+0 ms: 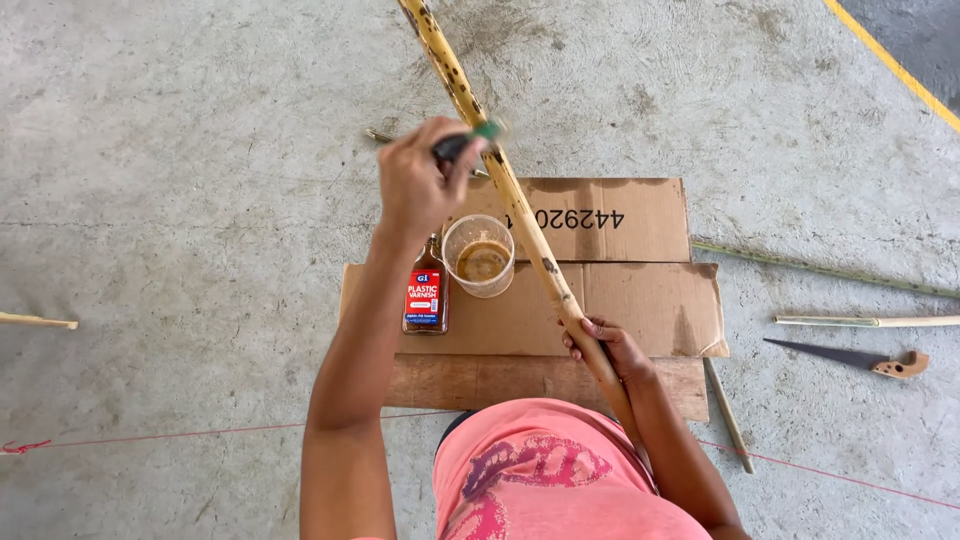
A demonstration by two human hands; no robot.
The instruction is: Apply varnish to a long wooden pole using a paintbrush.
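A: Fingers [432, 150] of the left hand [418, 185] are curled tight round a small brush with a green ferrule [470, 137], its tip pressed against the bamboo pole [500, 170]. The right hand [612, 350] wraps the pole's near end, fingers closed on it, low by the pink shirt [540, 475].

B: And the pole itself?

A: It slants from the right hand up past the top edge of the view, over the flattened cardboard [640, 300] on the concrete floor [180, 200]. It is pale yellow with dark blotches.

B: How much is coated?

A: Hard to judge. The stretch between the hands looks slightly glossy; above the brush I cannot tell. My reading: work is mid-length, with the upper part remaining.

B: Supplies?

A: A clear plastic cup [479, 256] holds brown liquid, about a third full, and touches a small varnish bottle [426, 295], both on the cardboard just beside the pole. A wooden board [480, 380] lies under the cardboard's near edge.

B: Anything else?

A: A handsaw [850, 357] and thin bamboo strips [870, 321] lie well apart on the right; a red string [200, 433] crosses the floor.
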